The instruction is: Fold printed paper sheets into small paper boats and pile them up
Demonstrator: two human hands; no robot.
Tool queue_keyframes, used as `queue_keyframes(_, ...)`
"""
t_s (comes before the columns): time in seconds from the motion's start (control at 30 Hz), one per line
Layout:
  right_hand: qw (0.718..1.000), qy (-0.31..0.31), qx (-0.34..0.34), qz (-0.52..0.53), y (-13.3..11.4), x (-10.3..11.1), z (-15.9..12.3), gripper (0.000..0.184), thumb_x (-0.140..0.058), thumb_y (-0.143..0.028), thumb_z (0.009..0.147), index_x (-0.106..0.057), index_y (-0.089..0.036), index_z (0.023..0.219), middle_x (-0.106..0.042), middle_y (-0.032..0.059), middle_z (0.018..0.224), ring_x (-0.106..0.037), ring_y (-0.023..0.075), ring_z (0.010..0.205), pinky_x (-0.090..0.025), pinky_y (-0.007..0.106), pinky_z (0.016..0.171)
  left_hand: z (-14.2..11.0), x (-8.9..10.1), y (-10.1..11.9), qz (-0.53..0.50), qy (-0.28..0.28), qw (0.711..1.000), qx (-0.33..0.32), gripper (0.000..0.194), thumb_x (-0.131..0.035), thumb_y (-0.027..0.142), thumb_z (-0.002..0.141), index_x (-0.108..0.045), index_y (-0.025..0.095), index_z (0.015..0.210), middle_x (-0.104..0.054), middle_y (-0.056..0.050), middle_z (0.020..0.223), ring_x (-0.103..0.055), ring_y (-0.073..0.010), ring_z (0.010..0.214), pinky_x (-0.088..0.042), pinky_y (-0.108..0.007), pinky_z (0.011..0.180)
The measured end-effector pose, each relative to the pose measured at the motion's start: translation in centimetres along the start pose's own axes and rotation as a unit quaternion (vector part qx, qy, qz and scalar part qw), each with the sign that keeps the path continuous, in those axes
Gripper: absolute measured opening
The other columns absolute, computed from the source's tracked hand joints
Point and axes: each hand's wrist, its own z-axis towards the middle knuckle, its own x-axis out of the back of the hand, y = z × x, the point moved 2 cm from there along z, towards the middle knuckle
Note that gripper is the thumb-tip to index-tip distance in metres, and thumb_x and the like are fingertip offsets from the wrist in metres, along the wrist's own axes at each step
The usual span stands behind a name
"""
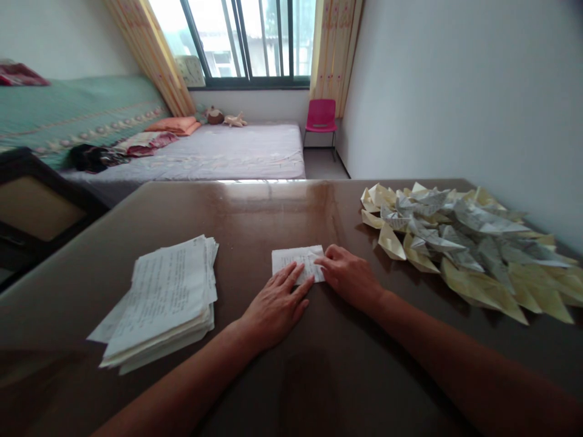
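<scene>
A small folded sheet of paper (283,257) with writing on it lies on the brown table (255,224) in front of me. My left hand (280,303) rests flat on its lower part, fingers stretched out and slightly spread. At its right edge, my right hand (348,273) has curled fingers, with thumb and forefinger closed on the paper. To the left sits a stack of written sheets (159,297), its edges uneven. A heap of folded paper boats (455,237), some cream and some printed grey-white, covers the right side of the table.
Beyond the table stands a bed (255,149) with folded cloths and soft toys. A pink chair (321,116) is by the window (248,42). A dark-framed chair (40,206) stands at the left edge, and a white wall (455,91) runs along the right.
</scene>
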Motion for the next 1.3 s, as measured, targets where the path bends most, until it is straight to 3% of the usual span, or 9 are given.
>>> queue_keyframes(0.1,0.994,0.007,0.109,-0.026,-1.1,0.4,-0.7,0.024,-0.049,-0.021,0.091,-0.063,-0.022,0.11,-0.061,0.0079,0.116,-0.052,0.0225,0.105,-0.042,0.034,0.083,0.0,0.0,0.0,0.0,0.003,1.0,0.0,0.049,-0.042,0.031,0.094,-0.036,0.02,0.142,-0.034,-0.012,0.15,-0.023,-0.027,0.141,-0.033,-0.047,0.111)
queue_keyframes(0.2,0.986,-0.03,0.155,-0.058,-1.7,0.5,-1.2,0.025,-0.049,-0.019,0.092,-0.061,-0.016,0.114,-0.064,0.0096,0.112,-0.053,0.0229,0.1,-0.043,0.035,0.081,0.0,0.1,-0.2,0.014,0.004,1.0,-0.009,0.047,-0.043,0.029,0.094,-0.04,0.019,0.14,-0.036,-0.013,0.148,-0.027,-0.0271,0.14,-0.035,-0.046,0.11)
queue_keyframes(0.57,0.979,-0.106,0.105,-0.14,-2.1,1.9,-1.7,0.015,-0.053,-0.011,0.086,-0.067,-0.012,0.091,-0.067,0.0125,0.089,-0.058,0.0233,0.084,-0.039,0.034,0.069,-0.9,1.9,-0.4,0.168,-0.028,0.985,0.015,0.026,-0.05,0.017,0.09,-0.066,0.008,0.108,-0.063,-0.017,0.121,-0.06,-0.0302,0.111,-0.054,-0.043,0.087)
queue_keyframes(0.67,0.985,-0.088,0.088,-0.117,-1.5,1.3,-1.2,0.012,-0.056,-0.021,0.088,-0.066,-0.015,0.088,-0.067,0.0104,0.087,-0.058,0.0222,0.084,-0.037,0.033,0.071,-0.7,2.5,-0.4,0.182,-0.034,0.982,0.024,0.022,-0.053,0.011,0.087,-0.067,0.011,0.104,-0.067,-0.012,0.113,-0.064,-0.0265,0.101,-0.056,-0.039,0.08)
queue_keyframes(0.8,0.993,-0.056,0.074,-0.079,-0.5,0.9,-0.5,0.024,-0.056,-0.039,0.088,-0.065,-0.017,0.094,-0.066,0.0091,0.097,-0.056,0.0226,0.092,-0.037,0.033,0.076,-0.3,2.9,-0.5,0.203,-0.019,0.979,0.019,0.028,-0.056,0.007,0.084,-0.064,0.014,0.11,-0.069,-0.01,0.106,-0.066,-0.0246,0.092,-0.057,-0.036,0.071)
queue_keyframes(0.9,0.994,-0.039,0.088,-0.055,-0.1,1.1,-0.4,0.026,-0.055,-0.04,0.088,-0.064,-0.019,0.101,-0.065,0.009,0.104,-0.053,0.024,0.1,-0.036,0.035,0.08,-0.3,2.7,-0.8,0.208,0.001,0.978,0.01,0.02,-0.058,0.006,0.081,-0.066,0.014,0.098,-0.071,-0.008,0.098,-0.067,-0.0235,0.086,-0.056,-0.034,0.067)
queue_keyframes(1.0,0.993,-0.018,0.11,-0.023,0.3,1.0,-0.4,0.027,-0.057,-0.034,0.087,-0.062,-0.02,0.11,-0.063,0.0087,0.114,-0.05,0.0238,0.107,-0.035,0.036,0.084,-0.5,2.3,-1.7,0.192,0.059,0.98,0.002,0.014,-0.057,0.01,0.083,-0.065,0.015,0.093,-0.071,-0.005,0.091,-0.067,-0.021,0.081,-0.055,-0.032,0.066)
queue_keyframes(1.17,0.987,0.055,0.151,0.023,1.4,0.8,-0.1,0.016,-0.055,-0.023,0.089,-0.064,-0.021,0.102,-0.066,0.0045,0.112,-0.051,0.02,0.109,-0.03,0.037,0.092,-0.6,2.4,-3.1,0.139,0.173,0.975,-0.004,0.018,-0.048,0.018,0.091,-0.064,0.018,0.102,-0.069,-0.004,0.106,-0.064,-0.0187,0.099,-0.053,-0.032,0.082)
queue_keyframes(1.3,0.982,0.087,0.165,-0.013,0.5,1.8,-0.6,0.014,-0.05,-0.023,0.092,-0.063,-0.018,0.094,-0.068,0.0051,0.104,-0.055,0.0195,0.1,-0.029,0.039,0.095,-0.3,2.7,-2.8,0.119,0.172,0.978,0.004,0.03,-0.05,0.021,0.092,-0.058,0.022,0.121,-0.062,-0.007,0.121,-0.054,-0.0235,0.112,-0.05,-0.039,0.091)
